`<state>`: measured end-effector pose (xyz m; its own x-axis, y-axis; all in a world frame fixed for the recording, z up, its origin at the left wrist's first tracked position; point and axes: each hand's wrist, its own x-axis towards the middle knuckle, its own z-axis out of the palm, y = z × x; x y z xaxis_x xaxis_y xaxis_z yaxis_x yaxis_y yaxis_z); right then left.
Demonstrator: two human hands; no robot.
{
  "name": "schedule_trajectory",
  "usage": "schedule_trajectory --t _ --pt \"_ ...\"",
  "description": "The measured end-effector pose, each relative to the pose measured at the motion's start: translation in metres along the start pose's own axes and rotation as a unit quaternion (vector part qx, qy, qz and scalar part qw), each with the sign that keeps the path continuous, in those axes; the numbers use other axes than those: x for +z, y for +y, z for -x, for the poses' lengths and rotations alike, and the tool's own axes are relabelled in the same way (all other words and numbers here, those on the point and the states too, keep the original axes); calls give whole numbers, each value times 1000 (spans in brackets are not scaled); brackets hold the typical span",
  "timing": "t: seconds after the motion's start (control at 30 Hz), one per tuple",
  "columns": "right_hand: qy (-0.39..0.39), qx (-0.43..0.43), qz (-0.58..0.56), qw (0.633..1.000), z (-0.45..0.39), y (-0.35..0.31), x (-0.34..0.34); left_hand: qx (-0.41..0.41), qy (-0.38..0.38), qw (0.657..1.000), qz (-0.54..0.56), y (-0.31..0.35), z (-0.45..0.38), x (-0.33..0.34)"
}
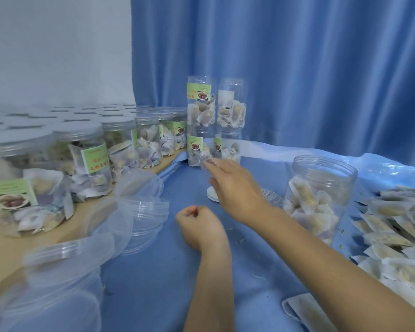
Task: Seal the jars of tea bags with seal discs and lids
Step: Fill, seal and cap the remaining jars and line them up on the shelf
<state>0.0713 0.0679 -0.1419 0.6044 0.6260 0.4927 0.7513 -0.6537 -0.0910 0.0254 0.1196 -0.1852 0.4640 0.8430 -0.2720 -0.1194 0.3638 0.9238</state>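
Fingers first: right hand (235, 185) reaches out over the blue surface (153, 283), fingers loosely extended; something thin and clear blurs at the tips, so I can't tell if it's pinching a seal disc or nothing. Left hand (197, 222) is fisted, knuckles up, nothing visible in it.

Landmark is the open jar (319, 200), on the surface just right of the right forearm.

- Left of it, well apart: a big batch of lidded jars (82, 159) on a wooden board (15, 248). I read those as done.
- Behind-left of it: four stacked jars (215, 123), two on two. Top pair look lidless, but hard to confirm.
- Right of it: loose tea bags (398, 226) heaped, so more filling is likely pending.
- Left and nearer me: spare clear lids (139, 212), blurred, piled at the board's edge.
- Just left of it, under the right hand: a small white stack of seal discs (212, 196).

The open jar holds tea bags, no disc or lid yet. My estimate: most jars sealed; this one plus the stack remain.
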Motion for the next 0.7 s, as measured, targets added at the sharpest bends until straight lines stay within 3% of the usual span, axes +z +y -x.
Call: schedule_trajectory --t 0.13,0.33,0.43,0.57,0.7 --pt "-129 14 -35 991 -43 -36 10 -17 2 997 75 15 -10 -7" --pt "-124 -62 92 986 -86 -70 37 10 56 994 89 33 -22 -21" --pt "-143 -40 63 987 -97 -77 50 7 64 995 77 33 -22 -23" --pt "-82 -24 117 989 -99 -72 58 1 52 996 79 29 -27 -21" --pt "53 8 121 991 -86 -55 42 1 28 995 95 27 -24 -15"
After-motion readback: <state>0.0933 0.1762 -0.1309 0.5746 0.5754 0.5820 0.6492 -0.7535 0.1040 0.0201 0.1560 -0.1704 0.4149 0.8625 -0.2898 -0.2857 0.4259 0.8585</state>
